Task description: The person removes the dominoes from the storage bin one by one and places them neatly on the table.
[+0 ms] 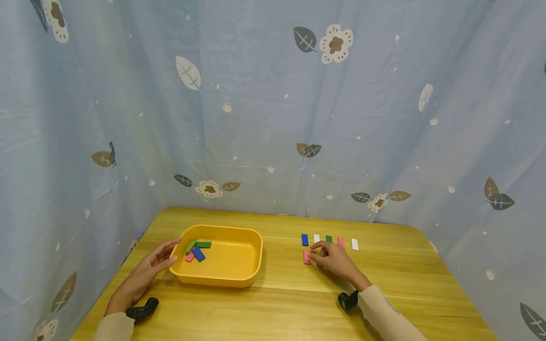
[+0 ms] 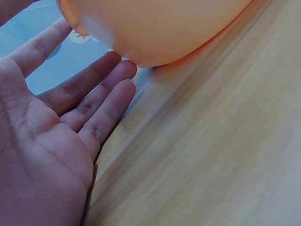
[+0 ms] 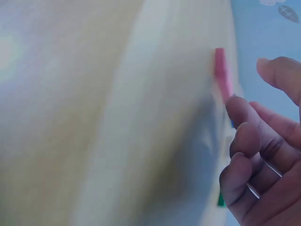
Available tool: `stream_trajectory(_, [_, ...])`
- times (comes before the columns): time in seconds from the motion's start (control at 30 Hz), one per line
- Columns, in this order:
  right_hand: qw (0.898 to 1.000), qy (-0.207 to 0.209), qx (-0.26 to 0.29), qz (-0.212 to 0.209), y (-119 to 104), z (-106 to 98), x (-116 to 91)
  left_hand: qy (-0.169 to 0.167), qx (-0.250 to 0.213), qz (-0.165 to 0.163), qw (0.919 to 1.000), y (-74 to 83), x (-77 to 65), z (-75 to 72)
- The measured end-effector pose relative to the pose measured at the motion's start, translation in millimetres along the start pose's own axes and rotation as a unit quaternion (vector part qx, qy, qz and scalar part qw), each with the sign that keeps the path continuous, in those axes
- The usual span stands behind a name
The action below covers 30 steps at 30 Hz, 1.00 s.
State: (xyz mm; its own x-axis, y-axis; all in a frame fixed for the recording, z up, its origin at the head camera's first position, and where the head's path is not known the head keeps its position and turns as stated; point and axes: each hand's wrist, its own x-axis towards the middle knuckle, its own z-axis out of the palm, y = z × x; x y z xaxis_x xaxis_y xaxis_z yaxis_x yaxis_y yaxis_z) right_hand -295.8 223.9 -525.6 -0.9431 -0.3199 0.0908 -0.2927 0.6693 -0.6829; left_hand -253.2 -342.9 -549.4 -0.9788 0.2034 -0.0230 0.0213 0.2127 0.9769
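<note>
My right hand (image 1: 334, 260) is over the table at a pink block (image 1: 307, 257), its fingers loosely bent. In the right wrist view the thumb stands apart from the fingers, and the pink block (image 3: 223, 73) lies just beyond the index fingertip, not pinched. My left hand (image 1: 149, 267) is at the left side of a yellow plastic basin (image 1: 236, 260), fingers relaxed and spread; in the left wrist view the fingertips are against or very near its wall (image 2: 155, 33). Inside the basin lie green blocks (image 1: 204, 245), a pink block (image 1: 190, 256) and a blue block (image 1: 198, 254).
Behind the right hand runs a row of small blocks: blue (image 1: 304, 239), white (image 1: 316, 238), green (image 1: 329, 238), pink (image 1: 341, 242) and white (image 1: 355, 244). The wooden table (image 1: 273, 308) meets a blue patterned curtain (image 1: 264, 118) along its back and sides.
</note>
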Motion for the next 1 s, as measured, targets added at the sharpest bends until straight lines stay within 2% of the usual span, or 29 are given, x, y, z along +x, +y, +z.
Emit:
stream_trajectory(0.17, [1.000,0.013,0.003,-0.023,-12.7,-2.8,11.5,0.002,0.005,0.004,1.0000,1.7,0.2,-1.2])
stream_trajectory(0.4, [0.998,0.029,-0.008,-0.056,-41.4,-2.3,31.7,0.002,0.008,0.006,0.9999,2.1,0.3,-3.9])
stream_trajectory(0.7, [0.995,-0.004,0.008,-0.095,-84.2,4.1,54.6,-0.002,0.011,0.011,0.9999,0.7,1.6,-4.5])
stream_trajectory(1.0, [0.993,-0.019,0.007,-0.116,-115.4,20.5,75.5,-0.008,0.005,0.016,0.9998,-0.8,3.4,-4.9])
